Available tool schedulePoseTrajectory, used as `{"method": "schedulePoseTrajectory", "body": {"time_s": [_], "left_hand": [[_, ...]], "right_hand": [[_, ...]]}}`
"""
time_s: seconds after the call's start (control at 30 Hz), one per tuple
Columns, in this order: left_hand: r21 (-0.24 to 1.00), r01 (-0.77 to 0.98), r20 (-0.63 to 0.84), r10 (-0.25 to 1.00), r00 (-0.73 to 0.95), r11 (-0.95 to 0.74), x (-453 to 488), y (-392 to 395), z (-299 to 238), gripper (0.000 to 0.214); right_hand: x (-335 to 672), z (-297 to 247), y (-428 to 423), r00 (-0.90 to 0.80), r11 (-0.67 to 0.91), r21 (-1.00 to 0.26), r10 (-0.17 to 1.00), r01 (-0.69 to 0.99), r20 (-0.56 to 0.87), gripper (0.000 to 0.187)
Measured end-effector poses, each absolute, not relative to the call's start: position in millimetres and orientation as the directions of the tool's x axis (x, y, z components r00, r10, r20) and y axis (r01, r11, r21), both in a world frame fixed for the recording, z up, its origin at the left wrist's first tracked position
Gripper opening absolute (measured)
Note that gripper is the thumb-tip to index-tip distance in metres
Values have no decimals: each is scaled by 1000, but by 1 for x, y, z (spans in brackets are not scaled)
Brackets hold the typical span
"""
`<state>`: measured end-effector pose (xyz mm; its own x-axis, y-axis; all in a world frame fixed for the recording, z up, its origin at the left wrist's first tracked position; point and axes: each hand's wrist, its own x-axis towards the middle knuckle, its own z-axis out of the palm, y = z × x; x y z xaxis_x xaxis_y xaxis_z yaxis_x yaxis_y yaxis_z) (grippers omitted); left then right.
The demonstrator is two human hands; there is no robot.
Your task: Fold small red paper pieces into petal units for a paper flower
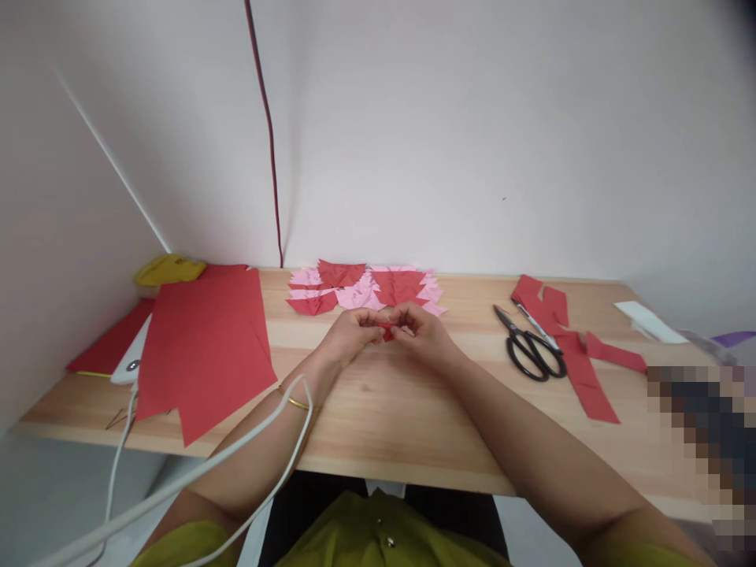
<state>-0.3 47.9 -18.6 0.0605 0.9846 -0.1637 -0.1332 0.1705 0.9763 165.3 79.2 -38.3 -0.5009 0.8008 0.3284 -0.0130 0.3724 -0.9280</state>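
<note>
My left hand (pixel 350 335) and my right hand (pixel 424 329) meet over the middle of the wooden table (pixel 383 425). Both pinch a small piece of red paper (pixel 387 331) between their fingertips, fingers curled around it. Just beyond the hands lies a row of folded red and pink paper pieces (pixel 366 289). A thin gold bangle (pixel 294 402) sits on my left wrist.
Large red paper sheets (pixel 204 346) lie at the left, over a white device (pixel 133 354) with white cables. Black scissors (pixel 531 346) and red paper strips (pixel 576 354) lie at the right. A yellow object (pixel 168 269) sits in the back left corner. White walls enclose the table.
</note>
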Motion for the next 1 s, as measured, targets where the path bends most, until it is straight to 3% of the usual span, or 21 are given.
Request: {"method": "schedulePoseTrajectory", "body": {"time_s": [0.27, 0.5, 0.7, 0.9, 1.0], "left_hand": [[988, -62, -137, 990, 26, 138, -1, 48, -20, 19], [994, 9, -107, 992, 64, 107, 0, 47, -18, 21], [983, 167, -96, 991, 90, 80, -3, 46, -16, 20], [841, 495, 177, 975, 133, -220, -2, 45, -10, 12], [784, 553, 244, 959, 144, -282, -2, 44, -8, 13]], "right_hand": [[165, -36, 77, -526, 316, -946, 793, -76, 307, 11], [166, -35, 77, -490, 342, -940, 822, 15, 291, 13], [165, -32, 76, -472, 395, -916, 820, 61, 323, 13], [164, -30, 76, -517, 294, -956, 821, 21, 241, 17], [164, -30, 78, -522, 225, -974, 831, -5, 194, 22]]}}
